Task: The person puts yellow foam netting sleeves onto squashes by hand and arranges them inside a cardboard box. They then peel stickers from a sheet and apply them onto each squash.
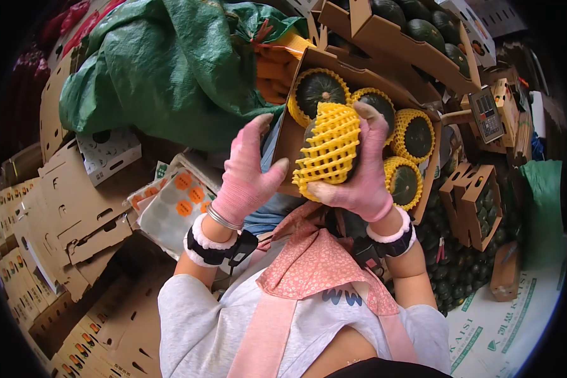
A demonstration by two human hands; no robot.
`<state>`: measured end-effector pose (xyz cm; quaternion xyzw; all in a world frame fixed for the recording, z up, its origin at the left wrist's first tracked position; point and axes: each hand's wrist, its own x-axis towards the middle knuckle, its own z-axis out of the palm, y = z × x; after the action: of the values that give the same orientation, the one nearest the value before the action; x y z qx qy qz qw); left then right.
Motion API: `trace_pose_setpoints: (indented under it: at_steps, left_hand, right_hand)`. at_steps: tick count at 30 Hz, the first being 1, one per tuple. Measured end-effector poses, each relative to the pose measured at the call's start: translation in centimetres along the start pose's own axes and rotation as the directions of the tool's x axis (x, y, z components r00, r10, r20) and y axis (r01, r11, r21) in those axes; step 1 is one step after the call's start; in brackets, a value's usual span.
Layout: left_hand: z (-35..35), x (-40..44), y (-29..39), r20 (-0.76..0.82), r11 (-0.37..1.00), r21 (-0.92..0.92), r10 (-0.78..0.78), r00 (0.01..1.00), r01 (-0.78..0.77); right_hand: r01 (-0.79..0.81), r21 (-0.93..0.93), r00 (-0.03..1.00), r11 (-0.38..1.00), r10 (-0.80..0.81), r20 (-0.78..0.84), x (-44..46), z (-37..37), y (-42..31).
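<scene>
My right hand (pixel 373 173), in a pink glove with pale fingertips, grips a dark green squash wrapped in a yellow foam net (pixel 329 148). The net covers most of its skin, and the squash is tilted over the near side of a cardboard box (pixel 288 151). My left hand (pixel 249 173), gloved alike, is apart from the squash on its left, with thumb and fingers spread and nothing in them. Inside the box sit several netted squashes, among them one at the back (pixel 321 91) and one at the right (pixel 417 137).
Behind the box stands another carton of dark green squashes (pixel 428 31). A green woven sack (pixel 164 69) lies at the back left. Sheets of orange stickers (pixel 183 205) rest left of my knees. Flattened cartons (pixel 85 208) are stacked at left; loose squashes (pixel 447 277) cover the floor at right.
</scene>
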<state>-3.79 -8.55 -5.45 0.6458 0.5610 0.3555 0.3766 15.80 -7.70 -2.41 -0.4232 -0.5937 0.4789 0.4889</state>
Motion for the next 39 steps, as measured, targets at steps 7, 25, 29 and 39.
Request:
trace_pose_setpoints:
  at_steps: [7, 25, 29, 39]
  left_hand:
    - [1.8, -1.7, -3.3, 0.121, 0.947, -0.288, -0.113, 0.986, 0.143]
    - [1.7, -2.8, -2.3, 0.080, 0.985, -0.127, -0.109, 0.991, 0.119]
    - [1.5, -2.0, -3.0, 0.117, 0.983, -0.127, -0.118, 0.986, 0.133]
    - [-2.2, 1.8, -0.4, 0.246, 0.840, 0.428, 0.246, 0.938, -0.332]
  right_hand:
    - [0.115, -0.675, 0.988, 0.729, -0.016, 0.151, -1.3, 0.3, -0.3]
    - [-0.220, -0.948, 0.873, 0.232, 0.481, -0.085, 1.5, 3.9, 0.6]
    - [-0.037, -0.987, 0.983, 0.156, 0.183, -0.008, -0.4, 4.3, 4.5]
    - [-0.088, -0.369, 0.944, 0.925, -0.041, -0.327, -5.4, -10.0, -4.6]
